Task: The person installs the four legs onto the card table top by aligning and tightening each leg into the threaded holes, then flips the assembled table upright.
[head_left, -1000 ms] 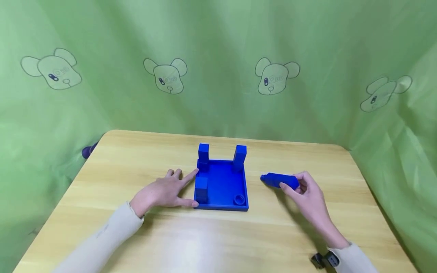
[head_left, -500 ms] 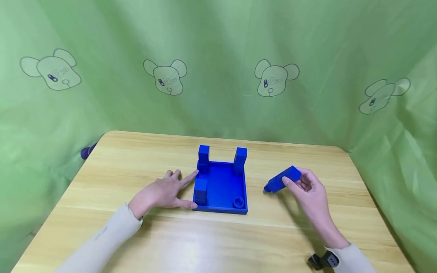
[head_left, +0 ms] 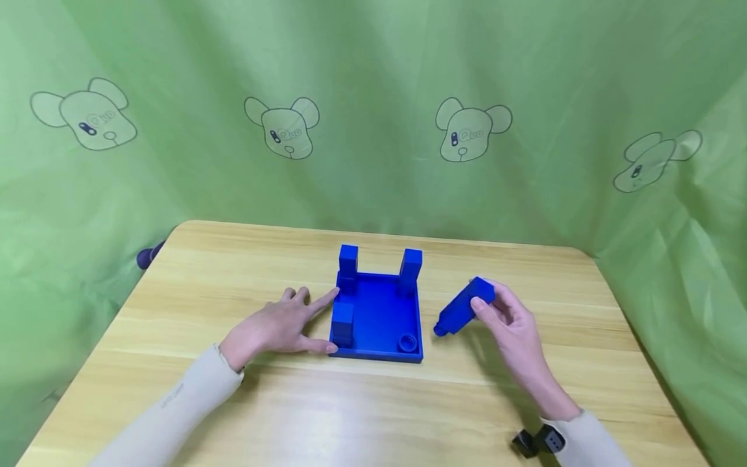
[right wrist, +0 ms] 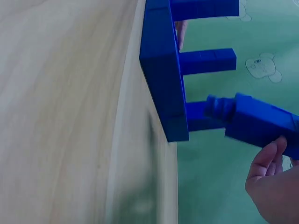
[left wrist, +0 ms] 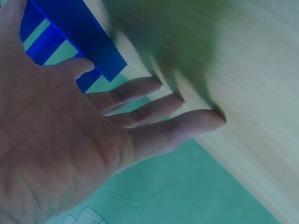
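Note:
A shallow square blue tray (head_left: 382, 318) lies on the table with blue square posts standing at three corners: back left (head_left: 348, 263), back right (head_left: 411, 266) and front left (head_left: 342, 324). Its front right corner has a round threaded socket (head_left: 408, 343). My left hand (head_left: 280, 326) touches the tray's left side with index finger and thumb, its fingers spread and straight, as the left wrist view also shows. To the right of the tray, my right hand (head_left: 516, 324) pinches a loose blue square post (head_left: 463, 308) near its plain end. The post's threaded end (right wrist: 219, 107) points down and left, apart from the tray.
The tray rests on a wooden table (head_left: 280, 402) with a rounded far edge. Behind and beside it hangs a green curtain (head_left: 373, 181) with printed bear heads. A small purple object (head_left: 148, 256) shows past the table's left edge. Black devices are worn at the right wrist.
My right hand has moved left towards the tray, and the post has tipped from nearly level to threaded end down. My left hand stays at the tray's side.

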Action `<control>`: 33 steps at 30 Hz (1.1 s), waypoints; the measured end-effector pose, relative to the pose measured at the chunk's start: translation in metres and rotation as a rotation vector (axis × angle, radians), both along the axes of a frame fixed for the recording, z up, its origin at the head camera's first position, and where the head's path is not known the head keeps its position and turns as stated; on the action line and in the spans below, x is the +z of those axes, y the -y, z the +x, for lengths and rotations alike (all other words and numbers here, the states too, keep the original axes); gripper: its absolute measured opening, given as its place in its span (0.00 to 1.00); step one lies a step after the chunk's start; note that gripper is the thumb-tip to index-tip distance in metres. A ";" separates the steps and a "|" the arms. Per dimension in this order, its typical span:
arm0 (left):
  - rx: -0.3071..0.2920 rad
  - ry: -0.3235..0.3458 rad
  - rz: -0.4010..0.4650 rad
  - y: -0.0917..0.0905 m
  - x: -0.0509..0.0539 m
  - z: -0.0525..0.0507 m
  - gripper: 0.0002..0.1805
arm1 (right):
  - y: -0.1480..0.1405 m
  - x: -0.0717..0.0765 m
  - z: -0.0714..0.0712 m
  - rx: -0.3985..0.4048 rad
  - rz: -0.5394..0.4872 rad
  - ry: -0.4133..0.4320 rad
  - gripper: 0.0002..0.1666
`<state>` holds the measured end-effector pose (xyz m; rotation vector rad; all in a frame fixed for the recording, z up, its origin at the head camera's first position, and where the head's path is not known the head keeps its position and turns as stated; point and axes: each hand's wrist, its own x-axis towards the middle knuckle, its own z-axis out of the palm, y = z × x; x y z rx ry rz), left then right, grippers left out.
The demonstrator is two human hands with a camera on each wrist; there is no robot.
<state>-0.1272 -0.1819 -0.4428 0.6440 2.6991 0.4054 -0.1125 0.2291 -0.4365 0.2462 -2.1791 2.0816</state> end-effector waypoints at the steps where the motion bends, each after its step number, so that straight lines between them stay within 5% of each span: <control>1: -0.002 -0.004 0.000 0.000 0.000 0.000 0.62 | 0.002 0.000 0.001 0.010 0.004 -0.002 0.18; 18: -0.006 0.026 -0.035 -0.001 -0.002 -0.003 0.62 | 0.038 -0.007 0.003 0.180 0.195 -0.057 0.22; 33: -0.013 0.031 -0.026 -0.002 -0.004 -0.002 0.62 | 0.039 -0.002 0.001 0.320 0.341 -0.079 0.19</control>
